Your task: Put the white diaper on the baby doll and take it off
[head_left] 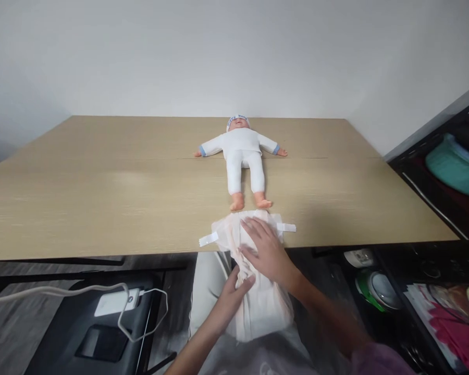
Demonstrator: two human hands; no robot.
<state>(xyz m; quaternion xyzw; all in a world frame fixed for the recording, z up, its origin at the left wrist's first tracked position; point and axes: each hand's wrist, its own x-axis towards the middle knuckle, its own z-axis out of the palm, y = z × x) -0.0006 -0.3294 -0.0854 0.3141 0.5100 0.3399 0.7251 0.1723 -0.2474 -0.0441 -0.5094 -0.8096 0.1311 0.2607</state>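
Blue lettering is curving across the cap (238, 117) on the doll (242, 141), staying too small for me to read surely. The white box (116, 303) is showing a tiny mark, also unreadable from here.

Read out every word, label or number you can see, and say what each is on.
Doll's cap: blue lettering, too blurred to read surely; perhaps "Happy Baby".
White device: mark too small to read.
Diaper: no readable text.
Nothing else is legible.
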